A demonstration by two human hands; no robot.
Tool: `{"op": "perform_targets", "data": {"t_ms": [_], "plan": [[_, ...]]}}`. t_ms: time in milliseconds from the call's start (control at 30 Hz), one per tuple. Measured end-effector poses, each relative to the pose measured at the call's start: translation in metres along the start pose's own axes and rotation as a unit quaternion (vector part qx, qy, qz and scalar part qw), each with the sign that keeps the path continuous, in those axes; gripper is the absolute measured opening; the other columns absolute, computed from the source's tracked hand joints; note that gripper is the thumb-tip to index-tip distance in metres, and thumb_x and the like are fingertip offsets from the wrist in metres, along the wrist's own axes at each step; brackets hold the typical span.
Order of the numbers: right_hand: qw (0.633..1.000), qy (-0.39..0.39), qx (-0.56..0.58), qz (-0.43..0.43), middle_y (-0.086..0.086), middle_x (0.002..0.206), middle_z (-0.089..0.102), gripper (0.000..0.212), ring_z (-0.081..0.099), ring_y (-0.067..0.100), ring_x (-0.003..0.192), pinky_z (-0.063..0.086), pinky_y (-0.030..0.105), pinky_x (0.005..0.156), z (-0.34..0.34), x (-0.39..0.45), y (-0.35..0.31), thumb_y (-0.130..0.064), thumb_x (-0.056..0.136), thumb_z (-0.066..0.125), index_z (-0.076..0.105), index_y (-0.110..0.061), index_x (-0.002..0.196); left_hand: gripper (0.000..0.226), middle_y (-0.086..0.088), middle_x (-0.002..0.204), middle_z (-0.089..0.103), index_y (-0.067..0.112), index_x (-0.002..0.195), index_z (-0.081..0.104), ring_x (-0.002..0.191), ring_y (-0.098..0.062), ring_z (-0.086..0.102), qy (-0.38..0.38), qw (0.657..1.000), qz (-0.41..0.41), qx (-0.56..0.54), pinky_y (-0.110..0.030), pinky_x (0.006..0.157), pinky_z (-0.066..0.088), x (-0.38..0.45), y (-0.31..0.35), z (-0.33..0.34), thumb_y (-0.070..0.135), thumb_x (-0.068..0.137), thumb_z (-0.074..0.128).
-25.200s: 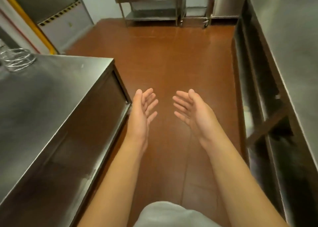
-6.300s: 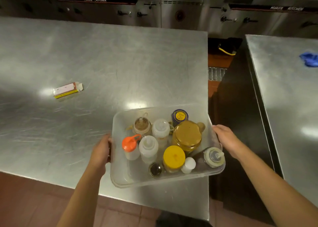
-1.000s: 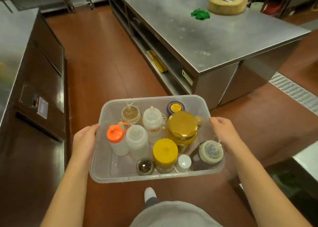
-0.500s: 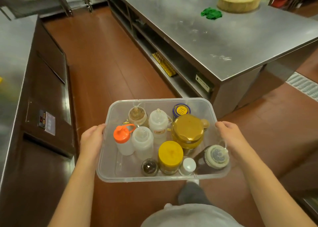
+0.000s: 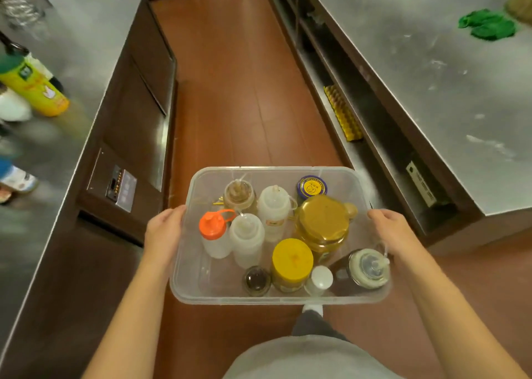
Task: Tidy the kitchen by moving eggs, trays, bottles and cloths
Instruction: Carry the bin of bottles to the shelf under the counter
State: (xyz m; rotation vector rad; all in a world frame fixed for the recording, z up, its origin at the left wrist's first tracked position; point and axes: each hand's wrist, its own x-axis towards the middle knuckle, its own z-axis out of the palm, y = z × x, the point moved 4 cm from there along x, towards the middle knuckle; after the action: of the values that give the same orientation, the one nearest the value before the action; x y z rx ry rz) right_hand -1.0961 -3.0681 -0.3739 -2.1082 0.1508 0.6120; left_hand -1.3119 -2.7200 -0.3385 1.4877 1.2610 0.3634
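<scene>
A clear plastic tub (image 5: 201,278) of bottles (image 5: 247,237) is held above the floor (image 5: 230,76) in the aisle. It is gripped at its left wall by the left hand (image 5: 164,232), fingers curled round the rim, and at its right wall by the right hand (image 5: 388,230), clamped the same way. Between the hands stand an orange-capped bottle (image 5: 213,226), a yellow-lidded jar (image 5: 292,259) and a large amber jar (image 5: 324,223), all upright.

Compared with half a second ago, more of the left counter (image 5: 72,47) is now shown, with a yellow container (image 5: 31,88) on it, and the right counter (image 5: 431,76) is seen from further along its length. The tub is judged to be mid-carry, not yet set down; where it is meant to go cannot be told.

Beyond the right hand, a green cloth (image 5: 489,26) lies on the right counter, and a yellow egg tray (image 5: 342,114) sits on the shelf beneath. The things left of the left hand are blurred and cut by the frame edge. The fingertips of both hands are hidden under the tub's rim, and the labels cannot be read.
</scene>
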Motion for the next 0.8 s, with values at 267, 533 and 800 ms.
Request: {"op": "perform_targets", "data": {"t_ms": [267,533,800], "plan": [[0.998,-0.057,-0.023,-0.029,0.014,0.084,0.055,0.038,0.051,0.023,0.075,0.042,0.037,0.071,0.028,0.095,-0.103,-0.028,0.098,0.046,0.065,0.004,0.094,0.036,-0.013,0.076,0.064,0.002,0.081,0.068,0.073,-0.024,0.059,0.074,0.997,0.013,-0.021,-0.036,0.069,0.043,0.075,0.044,0.007,0.035,0.095,0.062],[0.998,-0.062,-0.008,-0.001,0.016,0.098,0.065,0.032,0.061,0.030,0.095,0.049,0.049,0.095,0.061,0.174,-0.173,-0.028,0.100,0.046,0.067,-0.005,0.100,0.036,-0.011,0.077,0.070,0.014,0.076,0.071,0.075,-0.025,0.064,0.067,0.998,0.018,0.002,-0.040,0.072,0.048,0.188,0.084,0.038,0.046,0.090,0.063],[0.998,0.005,0.031,0.049,0.006,0.090,0.061,0.027,0.057,0.018,0.081,0.046,0.039,0.081,0.093,0.262,-0.236,-0.027,0.102,0.045,0.062,-0.014,0.086,0.038,-0.012,0.077,0.066,0.002,0.081,0.070,0.071,-0.023,0.060,-0.002,0.999,0.035,0.004,-0.037,0.069,0.046,0.338,0.161,0.102,0.038,0.092,0.066]]}}
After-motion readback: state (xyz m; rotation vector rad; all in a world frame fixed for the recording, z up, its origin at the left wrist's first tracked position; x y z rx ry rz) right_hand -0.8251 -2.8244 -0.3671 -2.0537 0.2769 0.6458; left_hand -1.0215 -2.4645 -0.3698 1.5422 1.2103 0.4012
